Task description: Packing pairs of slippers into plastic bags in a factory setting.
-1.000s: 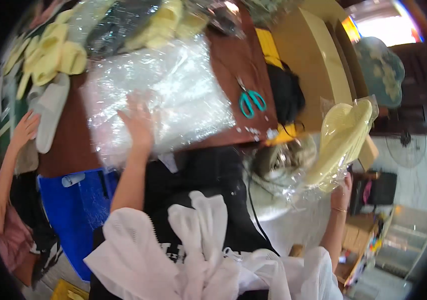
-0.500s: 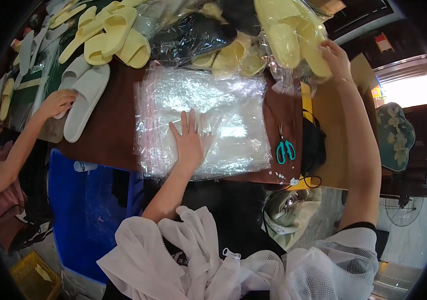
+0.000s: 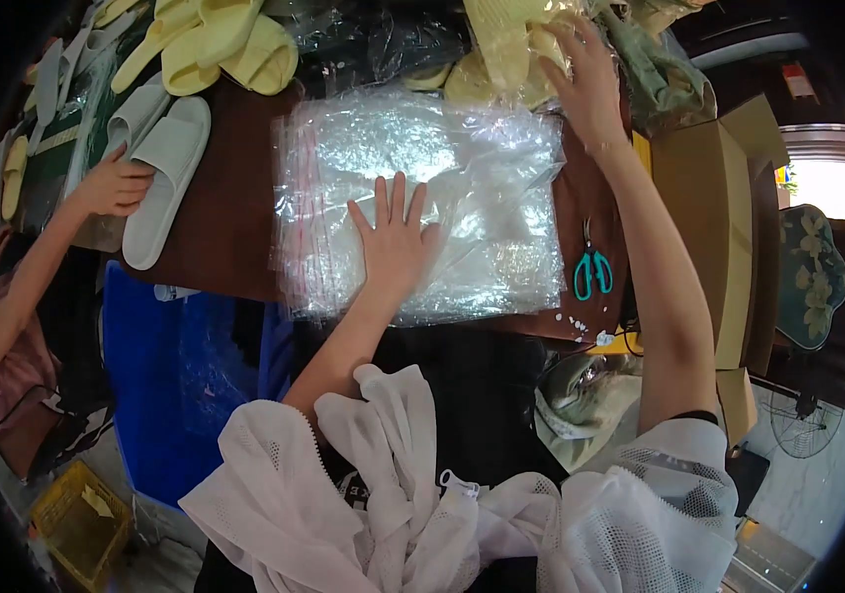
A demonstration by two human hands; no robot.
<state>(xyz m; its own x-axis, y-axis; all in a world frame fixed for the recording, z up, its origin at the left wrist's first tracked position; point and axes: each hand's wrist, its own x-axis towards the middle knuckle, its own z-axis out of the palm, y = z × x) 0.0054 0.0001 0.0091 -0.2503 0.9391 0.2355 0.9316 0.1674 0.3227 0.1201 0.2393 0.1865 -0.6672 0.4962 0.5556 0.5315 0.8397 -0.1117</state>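
Note:
My left hand [image 3: 395,245] lies flat, fingers spread, on a stack of clear plastic bags [image 3: 501,237] with pinkish-red lines along the left side. My right hand [image 3: 588,89] reaches to the far side of the table, fingers apart and curved, touching clear plastic around pale yellow slippers [image 3: 501,40]. Its fingertips partly overlap the plastic. Teal-handled scissors [image 3: 591,272] lie to the right of the stack.
At the left, another person's hand [image 3: 116,188] is at a pair of white slippers [image 3: 170,178]. Loose yellow slippers [image 3: 215,44] pile up far left. A blue bin [image 3: 145,376] stands below the table edge. An open cardboard box [image 3: 704,227] is at the right.
My right hand has moved left along the far side, and the bagged yellow slippers have shifted left and away with it. My left hand stays flat on the bags.

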